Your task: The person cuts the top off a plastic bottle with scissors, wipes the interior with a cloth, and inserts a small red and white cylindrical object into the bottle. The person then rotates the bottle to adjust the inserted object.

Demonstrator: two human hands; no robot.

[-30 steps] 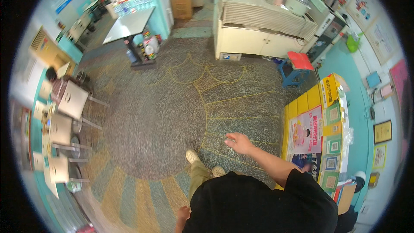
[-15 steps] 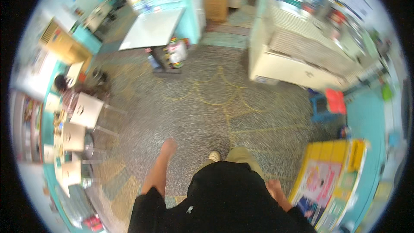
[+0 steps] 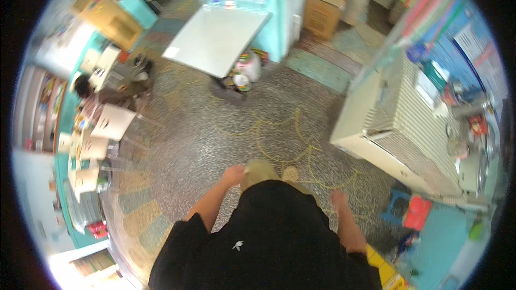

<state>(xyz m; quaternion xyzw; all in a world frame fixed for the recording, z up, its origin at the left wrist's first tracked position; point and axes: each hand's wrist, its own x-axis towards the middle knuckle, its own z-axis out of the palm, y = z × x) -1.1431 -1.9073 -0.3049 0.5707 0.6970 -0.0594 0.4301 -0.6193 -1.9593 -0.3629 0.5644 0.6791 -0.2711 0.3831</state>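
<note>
My left hand (image 3: 234, 175) hangs low beside my left thigh, over the speckled dark floor (image 3: 193, 150). My right hand (image 3: 338, 200) is out in front of my right hip, also over the floor. Motion smears both hands, so their fingers do not show clearly. No object can be made out in either. Between them are my khaki trouser leg (image 3: 259, 173) and one light shoe (image 3: 290, 173). Nearest to the right hand on the far side stands a cream ribbed-top cabinet (image 3: 387, 156).
Ahead is a white table (image 3: 217, 40) with containers (image 3: 246, 72) beneath it. A cardboard box (image 3: 322, 13) stands beyond. Along the left are pale chairs (image 3: 113, 122) and a seated person (image 3: 107, 92). At right are a blue stool (image 3: 396, 204) and a red item (image 3: 417, 212).
I have moved forward, and the view has turned: the table and cabinet appear nearer. My left hand has come in beside my thigh; my right hand has swung forward. The yellow box has mostly left view.
</note>
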